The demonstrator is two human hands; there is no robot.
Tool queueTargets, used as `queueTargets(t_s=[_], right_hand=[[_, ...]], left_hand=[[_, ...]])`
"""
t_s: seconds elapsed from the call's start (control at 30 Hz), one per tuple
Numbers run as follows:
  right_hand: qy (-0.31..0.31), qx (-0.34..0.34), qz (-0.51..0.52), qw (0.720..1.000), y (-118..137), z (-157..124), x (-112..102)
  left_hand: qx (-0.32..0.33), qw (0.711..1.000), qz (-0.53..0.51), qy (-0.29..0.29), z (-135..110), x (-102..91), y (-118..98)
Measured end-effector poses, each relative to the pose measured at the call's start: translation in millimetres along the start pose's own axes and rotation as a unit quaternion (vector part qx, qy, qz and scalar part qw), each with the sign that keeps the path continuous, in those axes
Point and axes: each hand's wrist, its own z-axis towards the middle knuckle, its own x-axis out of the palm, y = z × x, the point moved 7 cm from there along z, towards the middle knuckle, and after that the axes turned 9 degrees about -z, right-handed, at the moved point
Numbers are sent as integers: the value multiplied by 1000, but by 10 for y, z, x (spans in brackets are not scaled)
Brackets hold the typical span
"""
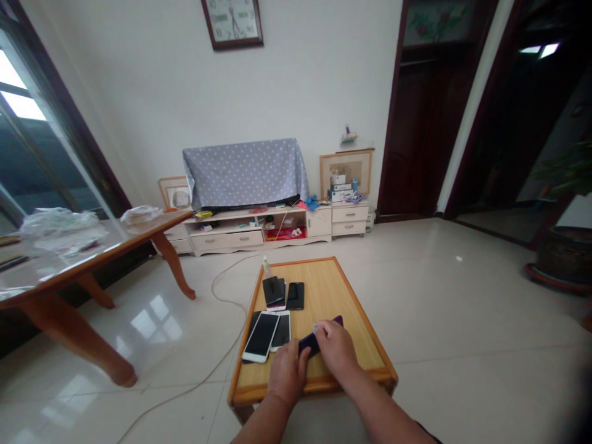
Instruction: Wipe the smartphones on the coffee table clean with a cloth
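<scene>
My right hand [335, 348] grips a dark phone in a purple case [311, 340] from above, with a small white wipe or cloth [319, 327] showing under its fingers. The phone's lower end rests against the fingers of my left hand [287, 373]. Both hands are over the near edge of a low bamboo-topped table [342, 320]. To their left lie a white-framed phone [261, 336] and a second white phone [281, 330], partly overlapping a dark one. Farther back are a small stack of phones [274, 293] and a black phone [295, 296]. A small bottle [266, 266] stands at the far edge.
A pale cable [222, 296] curves across the tiled floor left of the low table. A wooden table [78, 265] under plastic stands at left. A cluttered cream TV cabinet [226, 240] lines the far wall. A dark plant pot [562, 256] sits at right.
</scene>
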Motion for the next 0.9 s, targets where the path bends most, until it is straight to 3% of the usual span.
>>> queueTargets(t_s=[0.1, 0.17, 0.37, 0.43, 0.5, 0.67, 0.73, 0.9], right_hand=[[35, -40, 14, 998, 255, -154, 196], [39, -30, -2, 999, 265, -151, 202], [-30, 106, -58, 992, -407, 241, -322], [-44, 121, -71, 989, -491, 292, -391], [-39, 102, -78, 991, -380, 243, -307], [28, 4, -66, 997, 232, -73, 170], [37, 1, -62, 997, 282, -91, 202], [3, 86, -80, 993, -221, 210, -178]], left_hand=[[9, 1000, -2, 6, 5, 8, -7], [14, 1000, -2, 9, 6, 10, -15], [15, 1000, -5, -5, -7, -6, -35], [16, 1000, -9, -10, -10, -6, -34], [19, 1000, -14, -12, -10, 3, -27], [34, 999, -19, -5, 0, 38, -10], [39, 999, -19, -4, 3, 42, -11], [33, 999, -18, -13, -3, 21, -19]])
